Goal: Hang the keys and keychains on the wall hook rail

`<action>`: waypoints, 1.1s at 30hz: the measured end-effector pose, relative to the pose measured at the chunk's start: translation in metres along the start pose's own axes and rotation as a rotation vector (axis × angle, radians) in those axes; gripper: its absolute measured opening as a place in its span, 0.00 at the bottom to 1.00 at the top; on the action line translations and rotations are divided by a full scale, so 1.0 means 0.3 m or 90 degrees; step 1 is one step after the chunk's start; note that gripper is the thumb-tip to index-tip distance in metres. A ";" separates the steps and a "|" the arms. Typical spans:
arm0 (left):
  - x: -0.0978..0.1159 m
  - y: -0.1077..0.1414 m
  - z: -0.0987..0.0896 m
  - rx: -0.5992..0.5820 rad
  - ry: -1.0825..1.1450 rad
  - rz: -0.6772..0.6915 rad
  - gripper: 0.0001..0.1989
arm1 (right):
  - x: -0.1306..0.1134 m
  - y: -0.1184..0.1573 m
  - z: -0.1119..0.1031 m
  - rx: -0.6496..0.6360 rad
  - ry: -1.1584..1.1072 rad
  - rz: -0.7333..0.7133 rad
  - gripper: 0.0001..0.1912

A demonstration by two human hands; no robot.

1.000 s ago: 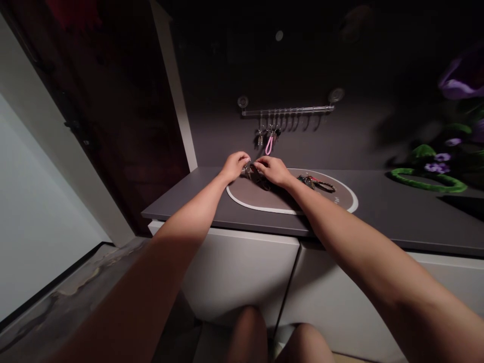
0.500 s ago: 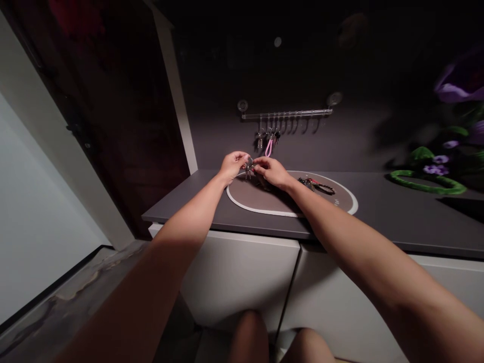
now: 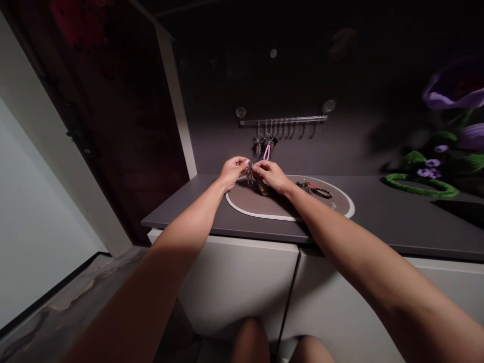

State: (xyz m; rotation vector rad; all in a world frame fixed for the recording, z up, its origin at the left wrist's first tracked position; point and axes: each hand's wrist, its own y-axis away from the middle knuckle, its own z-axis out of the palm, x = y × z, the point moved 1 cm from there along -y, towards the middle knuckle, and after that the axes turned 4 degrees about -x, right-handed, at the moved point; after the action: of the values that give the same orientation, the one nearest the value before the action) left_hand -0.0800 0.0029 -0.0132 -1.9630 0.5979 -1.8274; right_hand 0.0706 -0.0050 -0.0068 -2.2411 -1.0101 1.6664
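Over the left part of the brown oval mat, my left hand pinches a bunch of keys by its ring. My right hand meets it from the other side, thumb and forefinger closed on the same ring. Several keys dangle between the two hands. Below my right fingers hangs a dark brown tag with light lettering, too small to read; how it joins the ring is hidden. To the right on the mat lie more keys with a dark braided cord.
A clear hook rail is fixed to the dark wall, with key sets and a pink strap on its left hooks. Purple artificial flowers with a green ring base stand right on the grey counter. A dark door is at left.
The brown tag now shows below my right hand, where it was mostly hidden. Both hands keep hold of the key ring. The view has tilted slightly upward.
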 end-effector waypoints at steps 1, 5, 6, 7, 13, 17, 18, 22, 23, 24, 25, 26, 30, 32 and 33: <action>0.001 0.001 0.001 -0.002 0.011 -0.001 0.13 | 0.000 0.000 -0.001 0.000 -0.015 0.002 0.08; 0.012 0.006 0.008 -0.015 0.087 -0.006 0.14 | 0.001 0.000 -0.003 0.007 -0.079 0.027 0.06; 0.016 0.008 0.011 -0.019 0.105 -0.008 0.14 | 0.002 -0.001 -0.004 0.008 -0.093 0.033 0.06; 0.020 0.011 0.013 -0.023 0.120 -0.010 0.14 | 0.004 -0.002 -0.005 0.010 -0.105 0.038 0.06; 0.038 0.020 0.024 -0.019 0.164 -0.022 0.15 | 0.016 -0.004 -0.013 0.021 -0.162 0.047 0.09; 0.031 0.019 0.024 -0.026 0.170 -0.025 0.15 | 0.013 -0.001 -0.016 0.028 -0.184 0.054 0.11; 0.027 0.018 0.024 -0.029 0.168 -0.026 0.15 | 0.011 -0.001 -0.017 0.031 -0.189 0.052 0.12; 0.010 0.015 0.022 -0.032 0.130 -0.018 0.15 | 0.005 0.000 -0.025 0.048 -0.208 0.034 0.13; 0.008 0.015 0.022 -0.031 0.116 -0.015 0.15 | 0.004 -0.001 -0.029 0.053 -0.212 0.031 0.13; 0.008 0.016 0.024 -0.031 0.102 -0.011 0.15 | 0.002 -0.001 -0.033 0.057 -0.216 0.028 0.13; 0.008 0.016 0.026 -0.030 0.088 -0.009 0.15 | 0.001 -0.002 -0.037 0.063 -0.220 0.025 0.13; 0.008 0.018 0.029 -0.029 0.075 -0.009 0.15 | -0.001 -0.002 -0.041 0.069 -0.223 0.023 0.13; 0.001 0.022 0.047 -0.004 0.028 -0.031 0.12 | -0.005 0.000 -0.058 0.090 -0.224 0.019 0.13; -0.011 0.023 0.055 0.021 -0.009 -0.043 0.11 | -0.004 0.001 -0.065 0.098 -0.227 0.020 0.13; -0.019 0.024 0.058 0.031 -0.042 -0.044 0.11 | -0.001 0.000 -0.069 0.102 -0.231 0.020 0.13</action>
State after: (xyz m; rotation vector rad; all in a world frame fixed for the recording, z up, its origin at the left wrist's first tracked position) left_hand -0.0632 -0.0001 -0.0231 -2.0263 0.4677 -1.7920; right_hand 0.0891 -0.0002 0.0009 -1.9049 -0.8751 2.1357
